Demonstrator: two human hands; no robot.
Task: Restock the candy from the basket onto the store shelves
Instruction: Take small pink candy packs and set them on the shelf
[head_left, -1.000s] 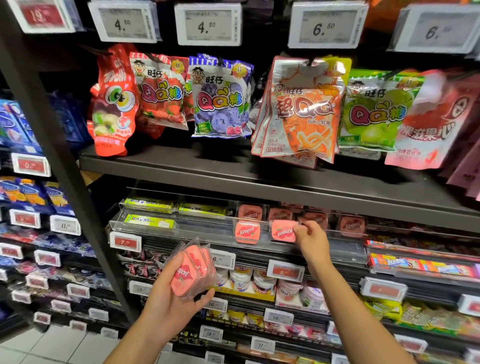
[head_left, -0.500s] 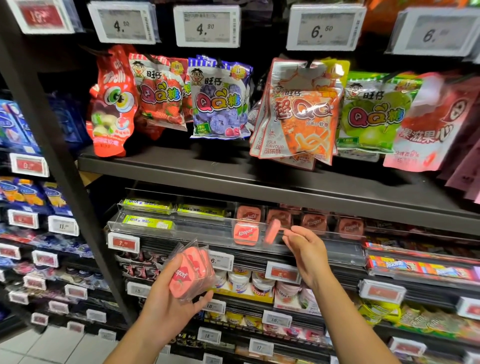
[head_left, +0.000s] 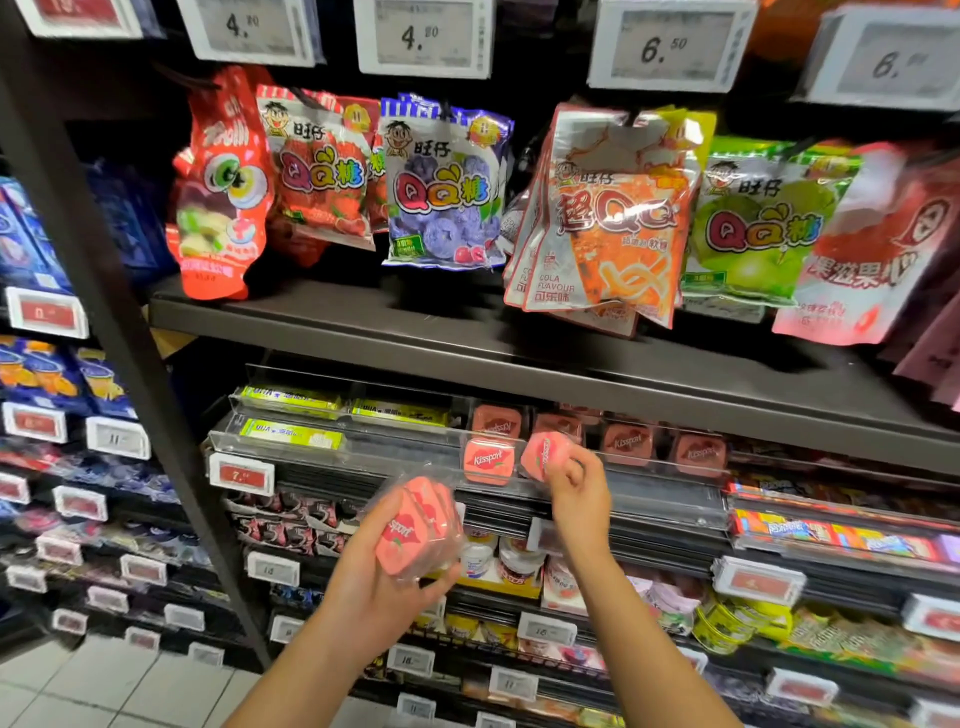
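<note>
Pink candy tins fill my view at centre frame: my left hand (head_left: 374, 587) grips a clear plastic pack of pink tins (head_left: 415, 525), held low, in front of the price tags. My right hand (head_left: 574, 488) pinches a single pink tin (head_left: 540, 454), turned on edge, right at the clear shelf rail (head_left: 363, 457). Just beside it on the left, a Kissport tin (head_left: 488, 461) stands facing out. Gummy bags (head_left: 441, 182) hang across the upper frame.
</note>
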